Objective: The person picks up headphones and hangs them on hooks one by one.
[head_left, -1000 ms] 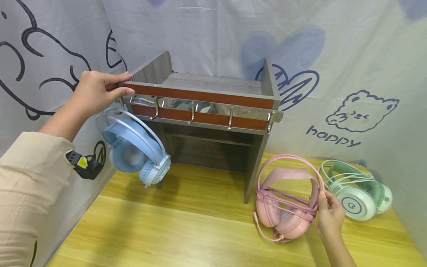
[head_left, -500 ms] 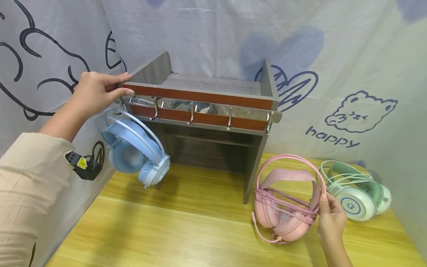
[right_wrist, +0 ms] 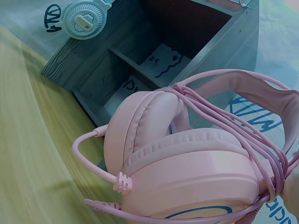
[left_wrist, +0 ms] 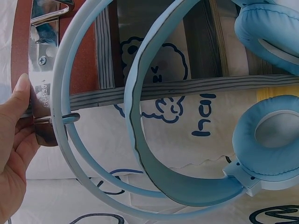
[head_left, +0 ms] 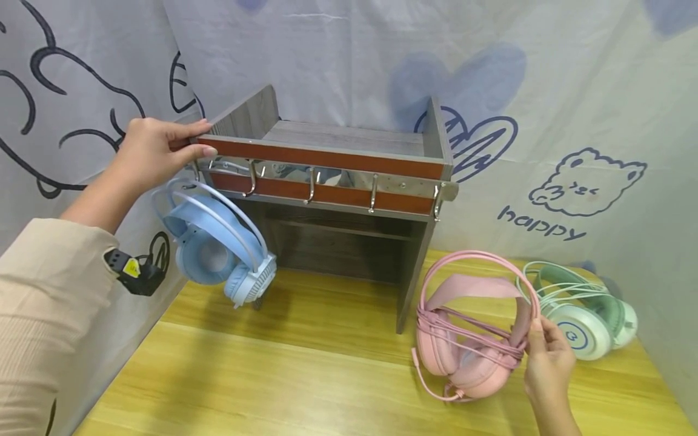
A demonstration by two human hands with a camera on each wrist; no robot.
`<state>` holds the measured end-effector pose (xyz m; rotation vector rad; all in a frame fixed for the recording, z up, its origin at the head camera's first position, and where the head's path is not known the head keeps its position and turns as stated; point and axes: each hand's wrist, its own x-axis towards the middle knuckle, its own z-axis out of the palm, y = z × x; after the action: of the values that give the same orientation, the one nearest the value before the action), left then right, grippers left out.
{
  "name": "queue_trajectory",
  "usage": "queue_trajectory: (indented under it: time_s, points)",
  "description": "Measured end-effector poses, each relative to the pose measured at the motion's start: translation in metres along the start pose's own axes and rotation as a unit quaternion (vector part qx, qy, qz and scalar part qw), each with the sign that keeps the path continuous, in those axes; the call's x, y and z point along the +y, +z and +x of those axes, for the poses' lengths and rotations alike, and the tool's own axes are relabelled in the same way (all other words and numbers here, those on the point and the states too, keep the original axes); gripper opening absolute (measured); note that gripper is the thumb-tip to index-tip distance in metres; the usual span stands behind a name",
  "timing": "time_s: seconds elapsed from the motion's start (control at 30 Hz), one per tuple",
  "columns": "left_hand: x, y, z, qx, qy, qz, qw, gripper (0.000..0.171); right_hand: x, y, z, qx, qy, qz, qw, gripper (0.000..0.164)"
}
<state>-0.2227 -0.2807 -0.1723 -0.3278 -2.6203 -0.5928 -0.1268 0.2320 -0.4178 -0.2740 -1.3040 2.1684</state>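
At the upper left, my left hand (head_left: 155, 148) grips the left front corner of a small grey wooden shelf (head_left: 322, 151) with a red-brown front board. Its thumb lies at the end of the metal hook rail (left_wrist: 42, 93) in the left wrist view. Light blue headphones (head_left: 256, 281) hang by their headband from the leftmost hook, just below that hand. Low on the right, my right hand (head_left: 551, 360) pinches the side of pink headphones (head_left: 482, 375), close over the table. Their cable is wound around both ear cups, and a thin microphone boom (right_wrist: 100, 205) sticks out.
Green and white headphones (head_left: 580, 330) lie behind my right hand on the yellow wood-grain table (head_left: 305, 375). Several more hooks (head_left: 373, 194) run along the shelf front with nothing on them. Printed cloth (head_left: 338, 54) surrounds the back and sides.
My right hand has shifted slightly to the right, with the gripped side of the pink headphones. The left hand keeps its hold on the shelf corner, and the blue headphones hang as before.
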Motion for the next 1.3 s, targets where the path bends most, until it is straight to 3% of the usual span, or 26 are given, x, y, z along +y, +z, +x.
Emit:
queue_trajectory:
  time_s: [0.43, 1.13, 1.3]
  points:
    - [0.003, 0.003, 0.0, 0.003, 0.004, -0.006, 1.0, 0.043, -0.008, 0.005, -0.004, -0.026, -0.035, -0.011, 0.999, 0.013]
    - [0.002, -0.001, 0.0, -0.003, -0.004, 0.008, 1.0, 0.044, -0.019, 0.01, -0.011, -0.054, -0.053, -0.002, 0.997, 0.015]
    - [0.002, 0.0, 0.001, -0.008, -0.009, 0.006, 0.9999, 0.045, -0.022, 0.011, -0.013, -0.05, -0.04, -0.015, 0.998, 0.016]
